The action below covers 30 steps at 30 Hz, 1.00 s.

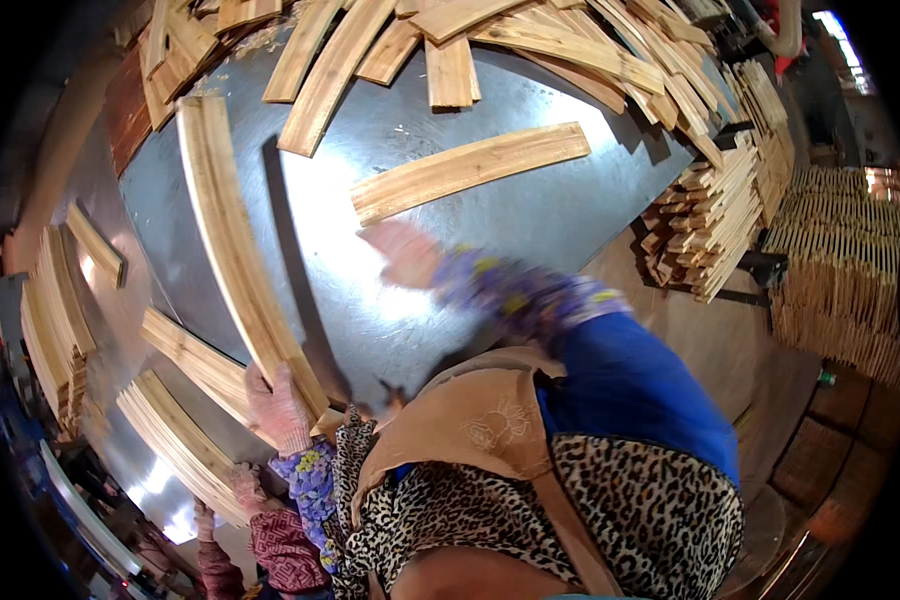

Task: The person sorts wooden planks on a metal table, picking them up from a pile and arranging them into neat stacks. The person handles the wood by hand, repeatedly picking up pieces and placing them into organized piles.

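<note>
A: Head view, what's the left hand got?
B: Near end of a long wooden plank. Fingers gripping it, thumb side on the upper face. Plank runs away from the person, far end toward the top left. Dark strip of shadow on the bench to its right, set apart from the plank.
A: Right hand?
B: Motion-blurred, out over the bench. Can't tell if the fingers are open or closed. Nearest thing is the left end of a shorter board, just beyond it. Contact unclear.
A: Where's that board?
B: Flat on the grey metal top, mid-bench, angled up to the right. Separate from the loose pile of boards along the far edge.
A: Anything else?
B: Co-worker's hand, patterned red sleeve, lower left, at the near end of a stack of planks. Off the bench's right side: stacked boards, then a tall stack of slats beyond.
</note>
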Tool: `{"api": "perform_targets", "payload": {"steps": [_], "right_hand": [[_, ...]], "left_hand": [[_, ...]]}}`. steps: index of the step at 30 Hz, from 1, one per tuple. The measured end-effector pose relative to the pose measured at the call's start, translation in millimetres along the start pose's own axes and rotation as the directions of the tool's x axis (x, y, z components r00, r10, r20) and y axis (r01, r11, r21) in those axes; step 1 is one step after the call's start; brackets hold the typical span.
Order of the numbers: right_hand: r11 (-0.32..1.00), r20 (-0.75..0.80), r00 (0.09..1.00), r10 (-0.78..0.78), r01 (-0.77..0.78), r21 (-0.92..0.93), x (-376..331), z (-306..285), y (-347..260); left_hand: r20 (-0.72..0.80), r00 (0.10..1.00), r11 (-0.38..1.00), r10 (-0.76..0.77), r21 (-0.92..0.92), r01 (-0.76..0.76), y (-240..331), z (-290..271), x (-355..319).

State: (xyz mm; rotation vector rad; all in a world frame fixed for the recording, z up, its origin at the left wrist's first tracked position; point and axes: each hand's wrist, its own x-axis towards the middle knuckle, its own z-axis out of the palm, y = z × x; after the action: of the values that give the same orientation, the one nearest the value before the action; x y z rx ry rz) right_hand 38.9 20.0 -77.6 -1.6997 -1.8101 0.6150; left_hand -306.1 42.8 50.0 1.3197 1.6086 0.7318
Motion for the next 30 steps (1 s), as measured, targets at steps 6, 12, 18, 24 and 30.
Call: {"api": "perform_targets", "payload": {"steps": [6,12,18,24,30], "right_hand": [[0.733,0.187,0.877,0.443,-0.234,-0.639,-10,-221,108],[-0.071,0.762,0.608,0.223,-0.769,0.635,12,-155,93],[-0.406,0.666,0.745,-0.039,-0.621,0.671,70,-85,1],[-0.468,0.818,0.575,0.026,-0.716,0.518,109,-19,-44],[0.928,0.666,0.744,0.055,-0.285,0.241,77,141,-153]], "left_hand": [[0.010,0.997,0.964,-0.081,0.256,0.075,3,45,-7],[-0.134,0.965,0.971,-0.224,0.052,0.232,-22,68,-9],[-0.123,0.943,0.928,-0.308,-0.257,0.270,-67,80,-10],[-0.348,0.919,0.966,-0.186,0.104,0.235,-73,59,-15],[-0.273,0.936,0.969,-0.221,-0.174,0.178,-18,-18,-9]]}}
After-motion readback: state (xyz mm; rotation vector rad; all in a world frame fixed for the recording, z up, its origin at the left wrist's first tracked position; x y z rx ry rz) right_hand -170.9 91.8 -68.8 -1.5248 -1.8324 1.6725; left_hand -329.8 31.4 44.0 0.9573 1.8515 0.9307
